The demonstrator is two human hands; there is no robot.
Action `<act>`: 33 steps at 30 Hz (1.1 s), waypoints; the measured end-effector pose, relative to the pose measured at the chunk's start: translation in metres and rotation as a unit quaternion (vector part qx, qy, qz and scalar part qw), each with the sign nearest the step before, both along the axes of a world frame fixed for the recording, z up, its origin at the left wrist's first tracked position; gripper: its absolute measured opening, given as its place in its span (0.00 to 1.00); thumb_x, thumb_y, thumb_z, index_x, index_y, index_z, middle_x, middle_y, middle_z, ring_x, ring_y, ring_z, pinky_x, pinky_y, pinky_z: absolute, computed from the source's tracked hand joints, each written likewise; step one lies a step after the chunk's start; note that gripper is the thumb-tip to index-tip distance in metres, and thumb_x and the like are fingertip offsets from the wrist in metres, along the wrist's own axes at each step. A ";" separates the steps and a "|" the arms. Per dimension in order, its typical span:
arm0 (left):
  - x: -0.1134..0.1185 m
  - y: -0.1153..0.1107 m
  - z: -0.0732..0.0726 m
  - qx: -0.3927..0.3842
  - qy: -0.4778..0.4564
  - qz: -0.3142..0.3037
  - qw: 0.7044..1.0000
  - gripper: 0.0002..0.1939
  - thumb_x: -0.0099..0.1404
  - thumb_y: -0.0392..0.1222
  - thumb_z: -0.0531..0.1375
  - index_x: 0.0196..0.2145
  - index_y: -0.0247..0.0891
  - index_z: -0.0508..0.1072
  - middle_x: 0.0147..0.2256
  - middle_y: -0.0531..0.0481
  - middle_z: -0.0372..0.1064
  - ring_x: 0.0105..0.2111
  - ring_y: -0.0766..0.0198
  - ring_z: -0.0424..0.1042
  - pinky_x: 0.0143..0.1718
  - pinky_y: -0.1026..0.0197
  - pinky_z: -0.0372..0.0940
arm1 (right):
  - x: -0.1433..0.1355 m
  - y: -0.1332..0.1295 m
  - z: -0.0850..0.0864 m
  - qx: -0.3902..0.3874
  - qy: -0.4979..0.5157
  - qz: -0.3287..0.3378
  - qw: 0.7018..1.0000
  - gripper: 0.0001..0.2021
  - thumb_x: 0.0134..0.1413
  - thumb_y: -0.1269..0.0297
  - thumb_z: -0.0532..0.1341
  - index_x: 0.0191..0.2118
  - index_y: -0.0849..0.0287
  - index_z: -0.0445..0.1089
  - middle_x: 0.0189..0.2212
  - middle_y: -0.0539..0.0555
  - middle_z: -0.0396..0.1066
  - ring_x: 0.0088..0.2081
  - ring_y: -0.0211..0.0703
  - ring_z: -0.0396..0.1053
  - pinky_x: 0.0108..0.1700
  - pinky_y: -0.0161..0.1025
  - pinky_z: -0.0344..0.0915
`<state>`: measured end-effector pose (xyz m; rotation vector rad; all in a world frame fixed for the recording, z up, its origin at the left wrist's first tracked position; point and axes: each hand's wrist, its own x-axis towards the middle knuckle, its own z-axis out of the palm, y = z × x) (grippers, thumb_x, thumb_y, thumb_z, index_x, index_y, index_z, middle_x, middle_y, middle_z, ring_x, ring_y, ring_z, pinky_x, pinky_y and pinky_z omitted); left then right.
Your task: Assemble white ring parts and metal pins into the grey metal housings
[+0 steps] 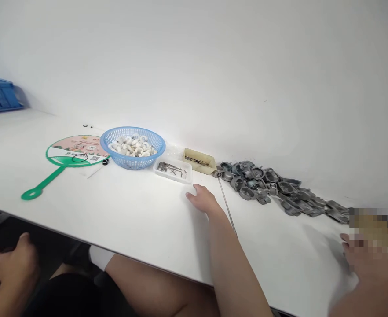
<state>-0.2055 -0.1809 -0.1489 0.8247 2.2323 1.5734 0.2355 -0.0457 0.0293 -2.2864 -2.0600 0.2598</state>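
Note:
My right hand (203,199) is over the white table (131,211), just in front of a small white tray (173,171) of thin metal pins. Its thumb and fingers are apart, with nothing visible between them. My left hand (14,264) is at the lower left, off the table's front edge; its fingertips are apart and hold nothing that I can see. Behind the white tray is a cream bin (199,161) with thin dark items. To its left stands a blue basket (133,147) of white rings. Grey metal castings (256,180) lie piled to the right.
A green-handled fan (78,149) lies left of the basket, near a small black part (105,162). A thin rod (227,204) crosses beside my right forearm. A blue crate (1,94) stands far left. Another person's hand (362,255) is at the right, partly pixelated.

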 end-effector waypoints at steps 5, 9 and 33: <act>0.034 0.003 0.054 0.059 0.063 0.211 0.974 0.32 0.62 0.53 0.46 0.58 0.47 0.34 0.59 0.47 0.40 0.53 0.40 0.56 0.39 0.38 0.63 | -0.009 0.004 0.006 -0.029 -0.016 -0.014 0.999 0.31 0.52 0.47 0.50 0.59 0.57 0.54 0.60 0.61 0.52 0.58 0.55 0.54 0.55 0.48 0.53; 0.052 0.006 0.099 0.129 0.109 0.148 0.974 0.34 0.60 0.54 0.52 0.57 0.51 0.36 0.60 0.50 0.38 0.56 0.40 0.52 0.42 0.40 0.63 | -0.013 0.003 0.010 -0.028 -0.011 -0.010 0.999 0.30 0.54 0.49 0.50 0.59 0.60 0.54 0.59 0.62 0.53 0.58 0.55 0.54 0.54 0.49 0.54; 0.113 0.123 0.165 -0.024 -0.110 -0.315 0.942 0.20 0.56 0.48 0.57 0.44 0.34 0.69 0.45 0.43 0.68 0.47 0.53 0.66 0.51 0.54 0.58 | -0.002 0.007 0.004 -0.039 -0.036 -0.012 0.999 0.31 0.54 0.49 0.50 0.60 0.61 0.52 0.61 0.59 0.49 0.61 0.50 0.48 0.55 0.46 0.53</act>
